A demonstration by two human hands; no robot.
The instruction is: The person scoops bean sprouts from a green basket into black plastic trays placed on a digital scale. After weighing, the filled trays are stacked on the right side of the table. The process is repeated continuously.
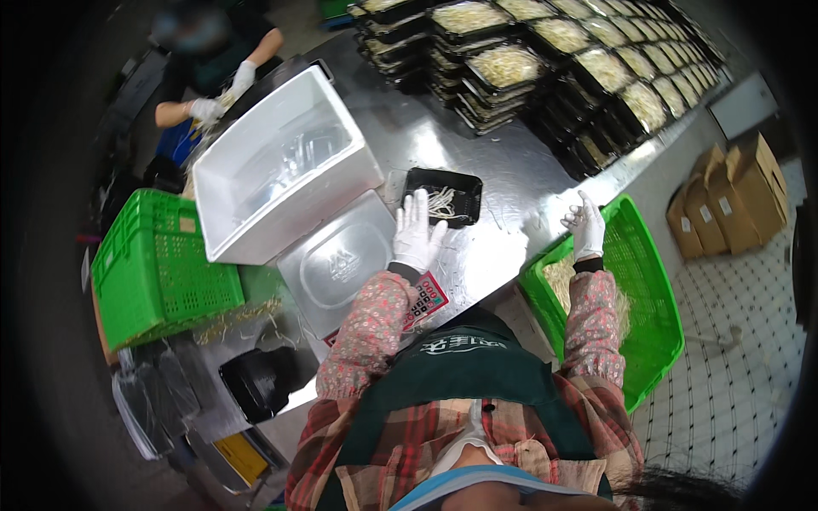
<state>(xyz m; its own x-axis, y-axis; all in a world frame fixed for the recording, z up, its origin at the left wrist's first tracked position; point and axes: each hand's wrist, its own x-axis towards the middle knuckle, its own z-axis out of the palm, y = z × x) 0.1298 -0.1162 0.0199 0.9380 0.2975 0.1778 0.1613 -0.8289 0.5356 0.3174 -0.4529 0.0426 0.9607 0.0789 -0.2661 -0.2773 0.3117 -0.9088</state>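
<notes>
My left hand, in a white glove, lies with fingers stretched at the near left edge of a black plastic tray. A small clump of pale bean sprouts rests in that tray. My right hand, also gloved in white, hovers over the rim of a green plastic basket; its fingers are loosely bent and apart, and I see nothing in them. Under my right forearm, more sprouts lie in the basket. Left of the tray is a metal scale plate, with its red keypad partly behind my left sleeve.
A white foam box stands beyond the scale, beside an upturned-looking green crate. Stacks of filled sprout trays cover the table's far right. Black trays sit near left. A co-worker handles sprouts across the table. Cardboard boxes stand right.
</notes>
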